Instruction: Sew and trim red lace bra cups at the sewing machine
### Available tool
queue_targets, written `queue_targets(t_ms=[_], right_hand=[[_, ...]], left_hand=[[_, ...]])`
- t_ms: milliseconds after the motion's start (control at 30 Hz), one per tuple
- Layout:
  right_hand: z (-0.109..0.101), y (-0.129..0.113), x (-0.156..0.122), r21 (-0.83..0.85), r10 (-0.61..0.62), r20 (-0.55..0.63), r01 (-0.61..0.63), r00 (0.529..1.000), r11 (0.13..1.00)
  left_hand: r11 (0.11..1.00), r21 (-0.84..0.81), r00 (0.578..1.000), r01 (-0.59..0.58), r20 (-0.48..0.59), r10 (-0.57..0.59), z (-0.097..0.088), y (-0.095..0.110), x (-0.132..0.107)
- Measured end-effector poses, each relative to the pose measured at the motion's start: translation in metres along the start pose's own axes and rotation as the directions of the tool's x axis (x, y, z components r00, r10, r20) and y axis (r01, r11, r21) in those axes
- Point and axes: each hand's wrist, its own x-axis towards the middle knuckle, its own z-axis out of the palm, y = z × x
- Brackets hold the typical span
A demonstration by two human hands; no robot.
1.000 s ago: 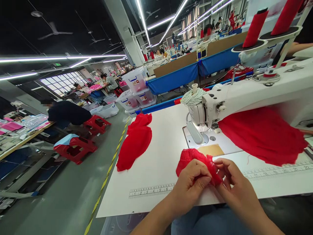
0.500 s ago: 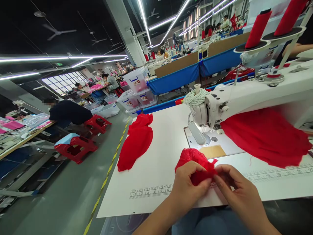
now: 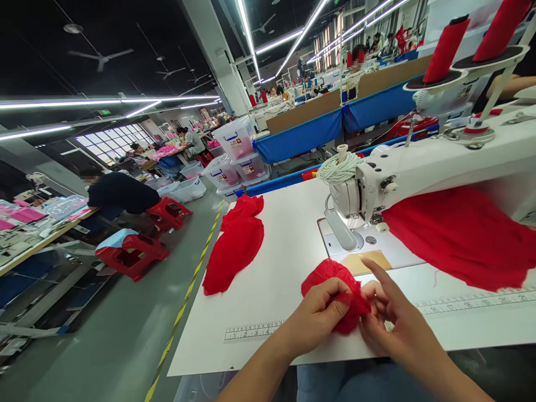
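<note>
Head view: left hand (image 3: 320,312) pinches a small red fabric piece (image 3: 326,272) between thumb and forefinger. Right hand (image 3: 397,321) is at the piece's right edge, index finger stretched out, other fingers curled near the thumb; cannot tell if these pinch the cloth. Piece is bunched, just above the near part of the white table (image 3: 288,245), in front of the sewing machine (image 3: 444,159) and near the tan patch (image 3: 366,261) by its plate. Printed ruler (image 3: 253,332) runs along the near edge, partly hidden by the arms. Two-lobed red cloth (image 3: 234,254) lies flat on the table's left side, well apart from the hands. Larger red cloth (image 3: 464,240) lies under the machine arm, right side. Pale cord coil (image 3: 339,169) sits around a post on the machine head. Red thread cones (image 3: 446,51) stand upper right. Beyond: stacked clear bins (image 3: 234,139), red stool (image 3: 132,257), person in dark top (image 3: 121,192), bent over another table.
</note>
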Motion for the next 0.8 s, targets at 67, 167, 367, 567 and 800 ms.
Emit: queue_targets(t_ms=[67, 167, 367, 567, 800], right_hand=[[-0.004, 0.0, 0.003, 0.024, -0.046, 0.061, 0.045, 0.997, 0.999], [-0.012, 0.0, 0.007, -0.055, -0.161, 0.082, 0.165, 0.984, 0.985], [-0.013, -0.002, 0.023, -0.073, -0.466, 0.072, 0.47, 0.882, 0.879], [-0.017, 0.021, 0.065, -0.205, -0.65, 0.422, 0.765, 0.632, 0.611], [-0.03, 0.042, 0.086, -0.321, -0.622, 0.483, 0.785, 0.616, 0.529]], left_hand=[[1.0, 0.007, 1.0, -0.004, 0.022, 0.004, -0.001, 0.0, 0.0], [1.0, 0.023, 0.999, 0.004, 0.045, -0.005, -0.007, 0.0, -0.001], [0.988, 0.15, 0.992, -0.045, -0.107, 0.061, -0.02, 0.007, -0.013], [0.362, 0.898, 0.821, -0.252, 0.0, 0.572, -0.02, -0.03, -0.006], [-0.106, 0.989, 0.795, -0.1, 0.143, 0.589, -0.011, -0.056, 0.04]])
